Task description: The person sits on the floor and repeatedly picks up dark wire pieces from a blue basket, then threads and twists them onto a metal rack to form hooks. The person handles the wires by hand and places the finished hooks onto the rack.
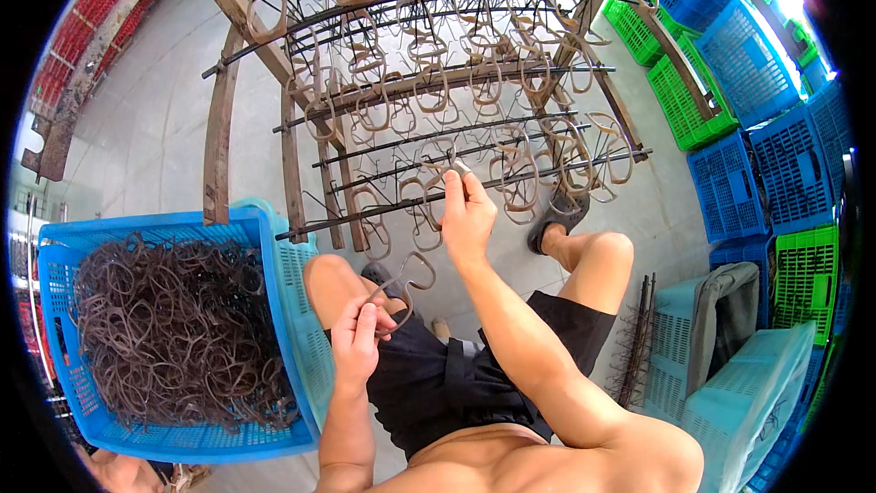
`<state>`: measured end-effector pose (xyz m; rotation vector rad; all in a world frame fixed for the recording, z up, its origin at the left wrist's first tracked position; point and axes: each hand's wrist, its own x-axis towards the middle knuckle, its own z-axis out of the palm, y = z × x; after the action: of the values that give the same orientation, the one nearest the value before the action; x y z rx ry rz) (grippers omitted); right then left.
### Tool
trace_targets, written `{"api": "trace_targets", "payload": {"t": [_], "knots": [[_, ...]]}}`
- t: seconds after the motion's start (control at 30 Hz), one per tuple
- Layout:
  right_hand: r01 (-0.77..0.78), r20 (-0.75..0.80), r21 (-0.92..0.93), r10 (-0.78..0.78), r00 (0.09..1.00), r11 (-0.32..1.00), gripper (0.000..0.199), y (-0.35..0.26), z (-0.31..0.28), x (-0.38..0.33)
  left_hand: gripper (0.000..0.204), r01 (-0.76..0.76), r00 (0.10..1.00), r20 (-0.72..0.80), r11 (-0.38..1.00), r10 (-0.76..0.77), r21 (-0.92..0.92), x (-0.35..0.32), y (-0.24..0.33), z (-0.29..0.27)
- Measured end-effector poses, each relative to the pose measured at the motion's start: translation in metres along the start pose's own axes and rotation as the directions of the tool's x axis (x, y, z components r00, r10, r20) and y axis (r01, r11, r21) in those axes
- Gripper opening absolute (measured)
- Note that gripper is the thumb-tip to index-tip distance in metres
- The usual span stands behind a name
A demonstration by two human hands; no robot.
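My left hand (358, 333) holds a bunch of brown loop-shaped straps (401, 281) above my left thigh. My right hand (467, 210) reaches forward and pinches one brown strap (453, 167) at a dark metal rod of the wooden rack (219, 141) in front of me. Several straps hang from pegs along the rack's rods (474, 132). To my left stands a blue plastic crate (274, 265) heaped with the same brown straps (173, 329).
Blue and green plastic crates (730, 91) are stacked along the right. Pale turquoise crates (739, 393) with a grey cloth (721, 306) stand at my right side. Spare spiked rods (639, 338) lean beside my right leg. Grey concrete floor (155, 119) lies at left.
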<state>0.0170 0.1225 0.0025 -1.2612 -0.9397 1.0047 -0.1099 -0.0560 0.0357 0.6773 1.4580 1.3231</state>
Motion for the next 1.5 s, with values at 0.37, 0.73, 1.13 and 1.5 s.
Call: {"api": "trace_targets", "payload": {"t": [0.37, 0.73, 1.13, 1.5], "knots": [[-0.11, 0.125, -0.035, 0.113, 0.986, 0.993, 0.021, -0.015, -0.021, 0.004, 0.024, -0.042, 0.999, -0.019, 0.999, 0.042, -0.03, 0.001, 0.013, 0.0], [0.218, 0.003, -0.292, -0.227, 0.974, 0.931, 0.016, 0.006, -0.002, -0.006, 0.025, -0.074, 0.997, 0.014, 0.99, 0.077, -0.118, 0.013, 0.016, 0.003], [0.188, 0.027, -0.236, -0.187, 0.982, 0.953, 0.014, 0.013, -0.002, -0.006, 0.025, -0.047, 0.999, 0.02, 0.994, 0.049, -0.103, 0.007, 0.015, -0.001], [0.188, 0.243, -0.448, -0.083, 0.966, 0.874, 0.021, -0.018, -0.035, -0.006, 0.026, -0.071, 0.997, 0.01, 0.993, 0.072, -0.1, 0.005, 0.019, -0.004]]}}
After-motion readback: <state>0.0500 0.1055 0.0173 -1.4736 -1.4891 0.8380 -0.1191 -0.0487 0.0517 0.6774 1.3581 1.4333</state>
